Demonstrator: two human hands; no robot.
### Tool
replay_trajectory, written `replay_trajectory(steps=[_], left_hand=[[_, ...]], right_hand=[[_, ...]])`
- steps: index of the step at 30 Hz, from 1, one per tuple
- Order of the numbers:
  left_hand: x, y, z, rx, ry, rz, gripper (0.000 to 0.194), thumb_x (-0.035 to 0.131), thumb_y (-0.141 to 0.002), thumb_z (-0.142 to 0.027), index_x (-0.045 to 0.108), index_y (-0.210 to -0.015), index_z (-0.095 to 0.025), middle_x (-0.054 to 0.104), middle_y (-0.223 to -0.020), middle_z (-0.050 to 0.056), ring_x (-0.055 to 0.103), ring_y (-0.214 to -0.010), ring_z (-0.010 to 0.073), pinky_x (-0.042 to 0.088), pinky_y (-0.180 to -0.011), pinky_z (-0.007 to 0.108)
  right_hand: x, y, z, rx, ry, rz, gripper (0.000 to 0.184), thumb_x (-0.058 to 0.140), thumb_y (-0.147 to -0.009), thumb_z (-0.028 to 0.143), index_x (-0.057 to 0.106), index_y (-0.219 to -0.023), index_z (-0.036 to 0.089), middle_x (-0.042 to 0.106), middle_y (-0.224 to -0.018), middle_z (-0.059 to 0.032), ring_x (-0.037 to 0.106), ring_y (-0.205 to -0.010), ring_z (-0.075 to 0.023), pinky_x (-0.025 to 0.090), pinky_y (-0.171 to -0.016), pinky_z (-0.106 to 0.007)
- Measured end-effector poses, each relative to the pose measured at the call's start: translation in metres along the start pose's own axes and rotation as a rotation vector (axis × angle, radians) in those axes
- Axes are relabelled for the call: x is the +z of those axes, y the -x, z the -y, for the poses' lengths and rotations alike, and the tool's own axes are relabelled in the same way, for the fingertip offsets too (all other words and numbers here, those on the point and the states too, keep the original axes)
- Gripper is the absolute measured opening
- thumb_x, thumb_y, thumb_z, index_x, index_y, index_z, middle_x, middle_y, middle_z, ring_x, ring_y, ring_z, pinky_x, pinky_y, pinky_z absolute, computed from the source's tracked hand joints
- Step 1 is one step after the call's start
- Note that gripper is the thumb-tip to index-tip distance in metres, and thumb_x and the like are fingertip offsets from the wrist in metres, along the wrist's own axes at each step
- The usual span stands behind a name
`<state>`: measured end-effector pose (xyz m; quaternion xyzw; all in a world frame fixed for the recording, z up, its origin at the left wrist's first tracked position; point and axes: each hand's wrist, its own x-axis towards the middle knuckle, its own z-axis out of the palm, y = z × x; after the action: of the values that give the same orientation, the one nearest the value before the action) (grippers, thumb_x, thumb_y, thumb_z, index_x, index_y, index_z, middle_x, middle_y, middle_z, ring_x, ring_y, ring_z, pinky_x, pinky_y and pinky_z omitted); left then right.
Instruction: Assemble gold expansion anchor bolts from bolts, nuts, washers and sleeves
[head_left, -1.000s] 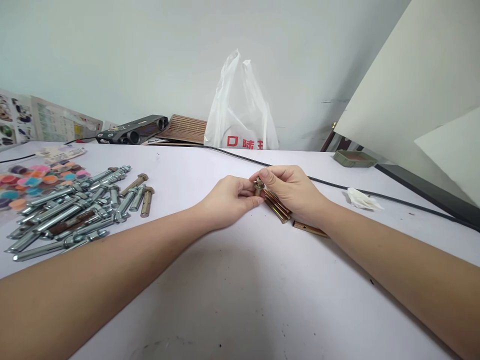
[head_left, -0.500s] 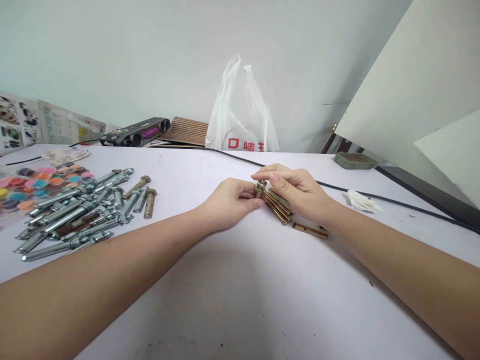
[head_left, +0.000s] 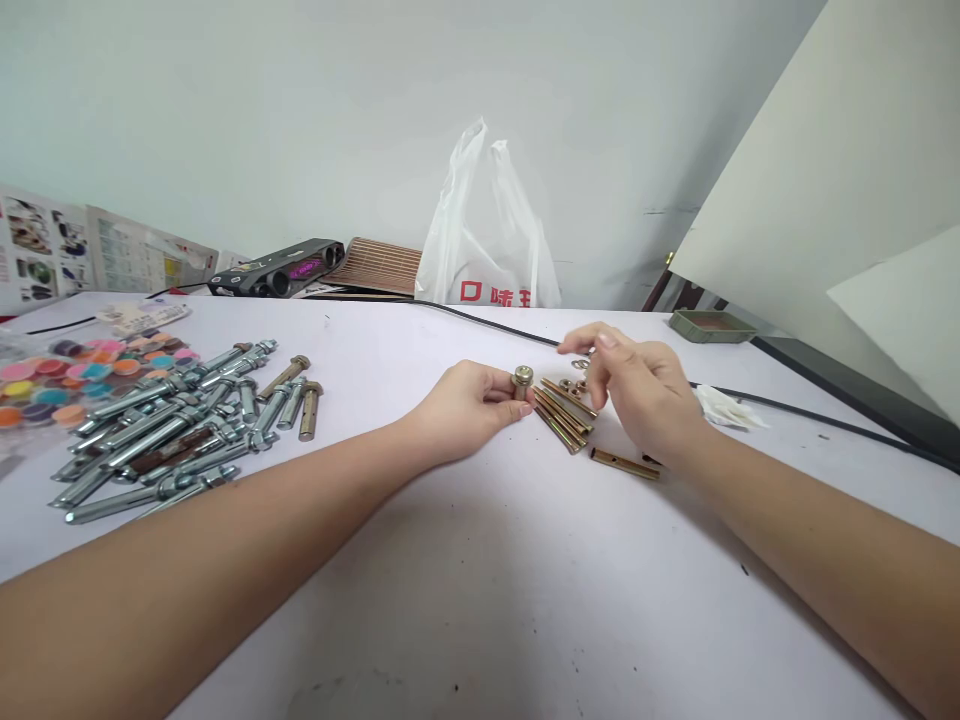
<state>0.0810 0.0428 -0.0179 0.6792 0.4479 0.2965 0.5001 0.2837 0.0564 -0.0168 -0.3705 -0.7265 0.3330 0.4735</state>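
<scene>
My left hand (head_left: 466, 405) pinches a brass-coloured anchor bolt (head_left: 522, 381) upright by its head end, near the middle of the white table (head_left: 480, 580). My right hand (head_left: 637, 385) hovers just right of it, thumb and forefinger pinched on a small ring-like part (head_left: 582, 352) that I cannot make out clearly. Below that hand lie several brass sleeves (head_left: 562, 412) side by side, a few small washers or nuts (head_left: 576, 384), and one single sleeve (head_left: 625, 464) nearer to me.
A heap of silver anchor bolts (head_left: 165, 430) lies at the left, with coloured discs (head_left: 67, 375) behind it. At the back stand a white plastic bag (head_left: 487, 240), a black device (head_left: 277, 270) and a black cable (head_left: 787, 405). A green tray (head_left: 711, 322) and crumpled tissue (head_left: 724, 400) sit right.
My right hand has come off the bolt head and moved right and up, pinching a small part. My left hand keeps the bolt in place. The view has shifted slightly.
</scene>
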Motion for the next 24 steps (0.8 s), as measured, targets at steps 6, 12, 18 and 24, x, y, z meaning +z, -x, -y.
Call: replay_trajectory(steps=[6,12,18,24], left_hand=[[0.0,0.0,-0.001,0.009,-0.038,-0.003,0.025,0.063,-0.08,-0.037,0.073,-0.086,-0.014,0.073,-0.084,0.002,0.066,-0.08,0.0184,0.049,-0.075,0.028],[0.0,0.0,-0.002,-0.043,-0.003,-0.022,0.029,0.066,-0.079,-0.035,0.073,-0.096,-0.014,0.073,-0.085,0.003,0.065,-0.079,0.0169,0.048,-0.073,0.027],[0.0,0.0,-0.004,-0.041,-0.024,-0.01,0.028,0.065,-0.079,-0.038,0.073,-0.091,-0.014,0.073,-0.083,0.004,0.064,-0.075,0.017,0.047,-0.069,0.027],[0.0,-0.002,-0.001,-0.069,0.034,-0.049,0.028,0.067,-0.076,-0.036,0.072,-0.093,-0.013,0.073,-0.084,0.005,0.064,-0.077,0.0166,0.047,-0.073,0.027]], right_hand=[[0.009,0.002,0.007,0.032,0.111,0.197,0.044,0.035,-0.097,0.054,0.067,-0.119,0.032,0.053,-0.138,-0.0031,0.044,-0.13,-0.0246,0.031,-0.109,-0.044],[0.001,0.001,0.004,0.079,0.097,-0.077,0.06,0.035,-0.096,0.058,0.067,-0.059,0.023,0.07,-0.097,-0.0066,0.057,-0.107,-0.0258,0.037,-0.1,-0.043],[0.006,0.004,0.005,0.062,0.153,0.225,0.052,0.03,-0.097,0.059,0.062,-0.127,0.031,0.05,-0.142,-0.0033,0.043,-0.131,-0.0253,0.031,-0.11,-0.045],[-0.001,0.011,0.009,-0.036,0.083,-0.084,0.055,0.041,-0.097,0.048,0.063,-0.053,0.024,0.066,-0.082,-0.0068,0.059,-0.096,-0.0243,0.041,-0.096,-0.045]])
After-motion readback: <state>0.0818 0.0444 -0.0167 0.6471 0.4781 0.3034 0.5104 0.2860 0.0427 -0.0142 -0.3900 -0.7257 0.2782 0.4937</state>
